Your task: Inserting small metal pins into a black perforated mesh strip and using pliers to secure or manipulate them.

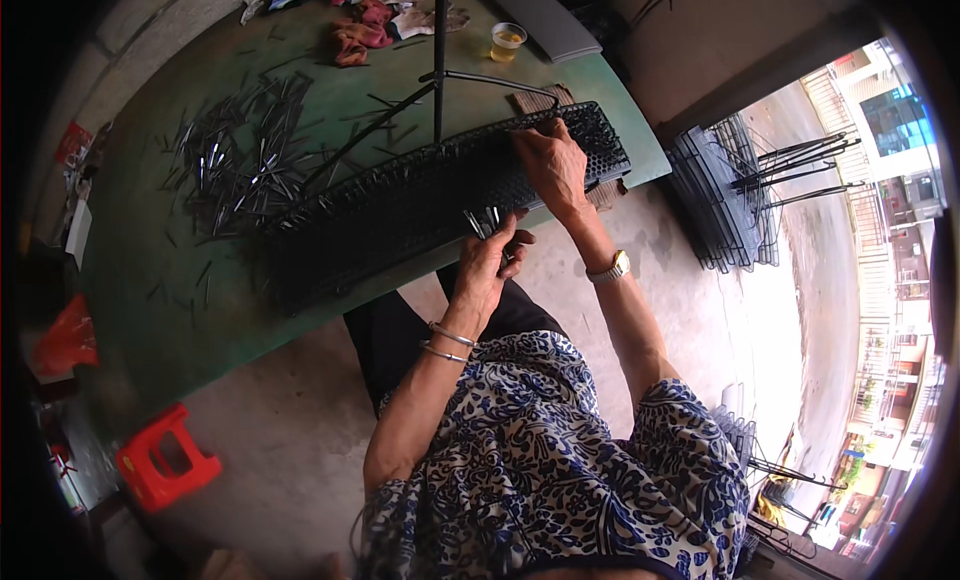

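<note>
A long black perforated rack (400,202) lies slantwise along the near edge of the green table, with rows of short black strips standing along its far side. My left hand (492,252) is closed around a small bunch of black strips (484,221) at the rack's near edge. Over the rack's right part, my right hand (556,168) is pinched, its fingertips down among the holes and strips; what they hold is hidden. A black metal rod frame (438,90) rises from behind the rack. Left of it lies a loose heap of black strips (240,160).
On the green table (130,320) are a cup of yellow liquid (507,42), crumpled gloves (370,25) and a grey panel (540,20). Cardboard (608,193) sits under the rack's right end. A red plastic stool (168,458) stands lower left; wire racks (715,195) are stacked at right.
</note>
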The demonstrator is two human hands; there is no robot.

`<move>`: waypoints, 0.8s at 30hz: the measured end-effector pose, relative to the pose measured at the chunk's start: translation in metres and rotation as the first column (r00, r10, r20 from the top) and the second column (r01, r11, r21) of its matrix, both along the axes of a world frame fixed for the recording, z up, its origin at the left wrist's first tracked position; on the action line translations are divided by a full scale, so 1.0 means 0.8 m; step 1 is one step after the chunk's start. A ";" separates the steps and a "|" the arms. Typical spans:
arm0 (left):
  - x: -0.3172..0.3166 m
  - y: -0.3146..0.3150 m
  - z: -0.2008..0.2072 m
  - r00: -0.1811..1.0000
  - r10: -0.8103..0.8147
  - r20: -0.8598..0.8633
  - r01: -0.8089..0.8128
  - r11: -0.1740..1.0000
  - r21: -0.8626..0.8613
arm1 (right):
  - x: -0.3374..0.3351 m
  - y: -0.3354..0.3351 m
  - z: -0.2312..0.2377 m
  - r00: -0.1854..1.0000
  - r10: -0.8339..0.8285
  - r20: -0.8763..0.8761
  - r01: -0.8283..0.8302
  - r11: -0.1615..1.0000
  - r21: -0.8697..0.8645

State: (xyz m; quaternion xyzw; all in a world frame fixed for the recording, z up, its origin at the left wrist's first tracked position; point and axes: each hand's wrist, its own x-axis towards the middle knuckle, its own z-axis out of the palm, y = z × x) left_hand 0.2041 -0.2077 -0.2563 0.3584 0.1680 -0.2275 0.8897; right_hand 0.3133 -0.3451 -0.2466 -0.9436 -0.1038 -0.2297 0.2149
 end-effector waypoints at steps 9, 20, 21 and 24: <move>0.001 -0.002 -0.009 0.999 0.004 0.032 -0.004 1.000 0.006 | 0.000 0.000 0.003 0.998 0.033 -0.053 -0.036 0.999 -0.041; 0.003 -0.001 -0.004 1.000 0.019 0.011 -0.019 1.000 0.005 | -0.006 0.010 0.004 0.997 0.066 0.040 -0.056 0.973 -0.222; 0.003 -0.002 -0.004 1.000 0.016 0.012 -0.016 1.000 0.009 | -0.009 0.010 0.004 0.997 0.063 0.038 -0.054 0.974 -0.221; 0.006 -0.001 -0.004 1.000 0.015 0.021 -0.016 1.000 0.012 | -0.017 0.013 0.018 0.997 0.008 0.072 -0.002 0.996 -0.090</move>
